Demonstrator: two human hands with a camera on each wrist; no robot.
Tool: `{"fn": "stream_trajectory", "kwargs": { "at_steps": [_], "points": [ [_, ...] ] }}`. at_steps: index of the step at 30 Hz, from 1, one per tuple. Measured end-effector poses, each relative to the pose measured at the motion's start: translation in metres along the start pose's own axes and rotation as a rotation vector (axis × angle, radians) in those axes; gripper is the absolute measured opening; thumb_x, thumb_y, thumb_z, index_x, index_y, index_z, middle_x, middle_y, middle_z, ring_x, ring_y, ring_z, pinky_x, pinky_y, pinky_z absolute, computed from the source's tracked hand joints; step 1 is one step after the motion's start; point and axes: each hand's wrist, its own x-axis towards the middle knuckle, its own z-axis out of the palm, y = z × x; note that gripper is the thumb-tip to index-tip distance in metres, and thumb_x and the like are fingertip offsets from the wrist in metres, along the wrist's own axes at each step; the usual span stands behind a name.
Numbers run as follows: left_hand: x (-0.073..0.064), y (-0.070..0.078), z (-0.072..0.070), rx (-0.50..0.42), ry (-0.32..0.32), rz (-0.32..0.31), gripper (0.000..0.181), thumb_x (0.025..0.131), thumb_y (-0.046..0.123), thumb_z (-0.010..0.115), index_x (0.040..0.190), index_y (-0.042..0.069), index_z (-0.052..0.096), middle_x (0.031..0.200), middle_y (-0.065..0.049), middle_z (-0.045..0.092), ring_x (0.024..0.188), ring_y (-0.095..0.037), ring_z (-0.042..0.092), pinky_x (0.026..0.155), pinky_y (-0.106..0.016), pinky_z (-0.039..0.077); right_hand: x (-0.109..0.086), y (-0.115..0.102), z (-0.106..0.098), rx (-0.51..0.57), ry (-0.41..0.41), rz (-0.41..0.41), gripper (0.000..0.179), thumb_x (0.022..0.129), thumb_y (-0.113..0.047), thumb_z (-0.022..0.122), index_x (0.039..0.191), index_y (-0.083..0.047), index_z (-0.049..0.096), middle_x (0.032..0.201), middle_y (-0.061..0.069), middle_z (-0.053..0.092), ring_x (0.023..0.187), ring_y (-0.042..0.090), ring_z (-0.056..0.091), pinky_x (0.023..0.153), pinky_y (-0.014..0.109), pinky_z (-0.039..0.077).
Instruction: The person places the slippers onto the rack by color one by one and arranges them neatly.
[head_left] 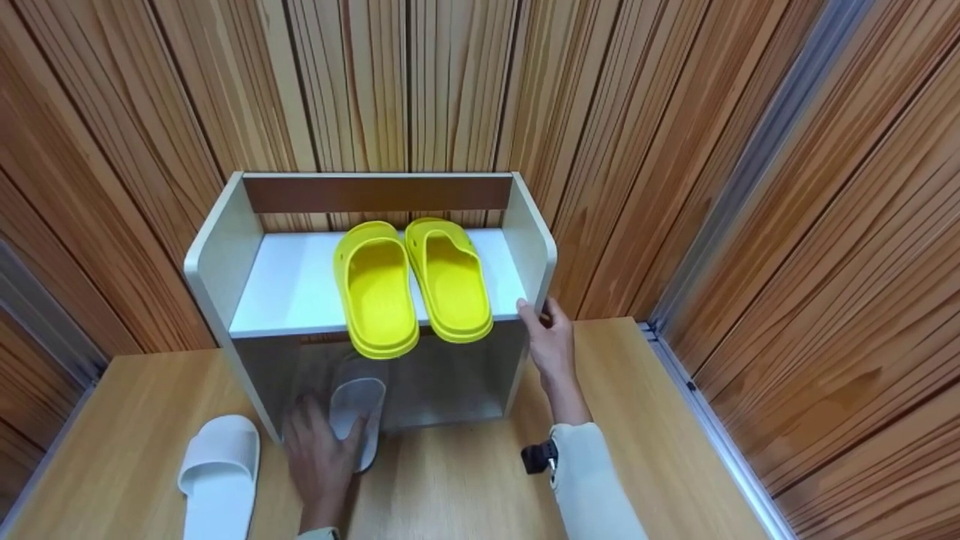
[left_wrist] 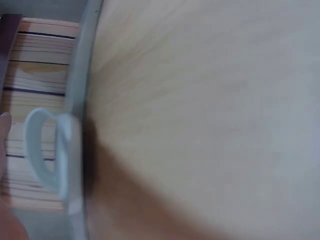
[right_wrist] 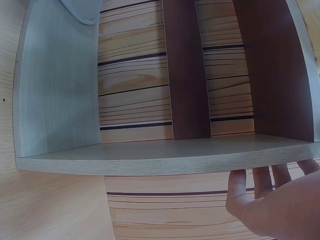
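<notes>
A white two-tier shoe rack (head_left: pixel 214 247) stands against the wooden wall. On its upper shelf sits a pair of yellow clogs (head_left: pixel 379 300), toes to the back. My left hand (head_left: pixel 322 450), blurred, is at the opening of the lower tier beside a white slipper (head_left: pixel 358 409); its thumb overlaps the slipper in the head view. In the left wrist view a gap shows between the fingers and that slipper (left_wrist: pixel 62 155). My right hand (head_left: pixel 551 345) grips the rack's right side panel (right_wrist: pixel 165 165), thumb at the front edge, fingers along the outer face.
Another white slipper (head_left: pixel 221 480) lies on the wood-look floor (head_left: pixel 442 495) left of the rack. Wooden panel walls rise behind and at both sides, with a metal rail (head_left: pixel 712 420) along the right edge of the floor.
</notes>
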Motion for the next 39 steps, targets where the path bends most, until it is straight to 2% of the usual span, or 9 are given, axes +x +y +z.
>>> {"fn": "stream_trajectory", "kwargs": {
  "at_steps": [4, 10, 12, 15, 22, 25, 29, 34, 39],
  "points": [
    [0.001, -0.002, -0.020, 0.018, 0.006, 0.000, 0.099, 0.075, 0.045, 0.089, 0.145, -0.008, 0.042, 0.147, -0.036, 0.039, 0.140, -0.052, 0.032, 0.111, -0.067, 0.028, -0.001, 0.001, -0.001, 0.003, 0.006, 0.003, 0.059, 0.101, -0.033, 0.063, 0.151, -0.009, 0.045, 0.145, 0.017, 0.050, 0.127, 0.035, 0.049, 0.108, 0.055, 0.041],
    [-0.001, -0.007, -0.042, -0.014, 0.038, 0.062, 0.104, 0.074, 0.047, 0.090, 0.148, -0.006, 0.040, 0.151, -0.034, 0.036, 0.140, -0.051, 0.030, 0.109, -0.069, 0.027, 0.001, 0.001, 0.000, 0.009, 0.014, -0.011, 0.058, 0.100, -0.031, 0.063, 0.151, -0.009, 0.045, 0.143, 0.017, 0.051, 0.126, 0.035, 0.049, 0.108, 0.055, 0.040],
    [-0.004, -0.012, -0.050, -0.019, 0.049, 0.059, 0.105, 0.073, 0.046, 0.090, 0.149, -0.006, 0.038, 0.151, -0.033, 0.035, 0.140, -0.052, 0.029, 0.108, -0.070, 0.026, 0.001, 0.001, 0.000, 0.011, 0.017, -0.014, 0.058, 0.100, -0.030, 0.063, 0.151, -0.008, 0.046, 0.142, 0.017, 0.052, 0.125, 0.034, 0.050, 0.108, 0.054, 0.041],
    [-0.010, -0.020, -0.061, -0.020, 0.051, 0.015, 0.105, 0.075, 0.042, 0.089, 0.151, -0.006, 0.036, 0.153, -0.034, 0.032, 0.143, -0.052, 0.025, 0.111, -0.070, 0.022, 0.002, 0.000, 0.000, 0.017, 0.011, -0.015, 0.057, 0.101, -0.029, 0.062, 0.151, -0.007, 0.045, 0.142, 0.018, 0.052, 0.125, 0.035, 0.050, 0.108, 0.053, 0.041],
    [-0.017, -0.045, -0.082, 0.042, 0.039, -0.169, 0.105, 0.080, 0.045, 0.084, 0.154, -0.004, 0.030, 0.159, -0.032, 0.024, 0.148, -0.051, 0.017, 0.116, -0.067, 0.014, 0.004, 0.000, -0.001, 0.001, 0.008, 0.008, 0.059, 0.101, -0.034, 0.062, 0.152, -0.009, 0.044, 0.145, 0.017, 0.049, 0.128, 0.035, 0.048, 0.110, 0.054, 0.039],
    [-0.020, -0.055, -0.089, 0.071, 0.002, -0.280, 0.108, 0.082, 0.049, 0.081, 0.157, -0.001, 0.022, 0.161, -0.032, 0.018, 0.149, -0.051, 0.012, 0.117, -0.067, 0.011, 0.003, 0.000, -0.001, 0.002, 0.009, 0.009, 0.059, 0.101, -0.033, 0.063, 0.151, -0.009, 0.045, 0.145, 0.017, 0.050, 0.127, 0.035, 0.048, 0.109, 0.054, 0.039],
    [-0.025, -0.067, -0.097, 0.102, -0.085, -0.433, 0.112, 0.084, 0.054, 0.076, 0.159, 0.002, 0.011, 0.163, -0.031, 0.008, 0.150, -0.049, 0.002, 0.118, -0.065, 0.006, 0.002, 0.002, -0.001, 0.002, 0.017, 0.013, 0.057, 0.100, -0.033, 0.063, 0.150, -0.010, 0.047, 0.143, 0.015, 0.051, 0.126, 0.034, 0.050, 0.108, 0.054, 0.041],
    [-0.030, -0.088, -0.095, 0.086, -0.209, -0.613, 0.124, 0.078, 0.059, 0.077, 0.160, 0.004, 0.002, 0.163, -0.031, -0.006, 0.150, -0.047, -0.010, 0.117, -0.066, -0.002, 0.000, 0.001, 0.001, -0.003, 0.008, 0.026, 0.058, 0.101, -0.034, 0.062, 0.151, -0.011, 0.045, 0.145, 0.014, 0.050, 0.127, 0.033, 0.049, 0.109, 0.053, 0.041],
    [-0.033, -0.112, -0.088, 0.069, -0.309, -0.728, 0.141, 0.068, 0.067, 0.080, 0.160, 0.007, -0.009, 0.162, -0.028, -0.020, 0.148, -0.048, -0.019, 0.116, -0.067, -0.004, 0.000, 0.000, 0.003, 0.001, 0.001, 0.015, 0.058, 0.100, -0.034, 0.063, 0.151, -0.011, 0.046, 0.145, 0.014, 0.050, 0.127, 0.033, 0.049, 0.108, 0.052, 0.041]
  ]
}}
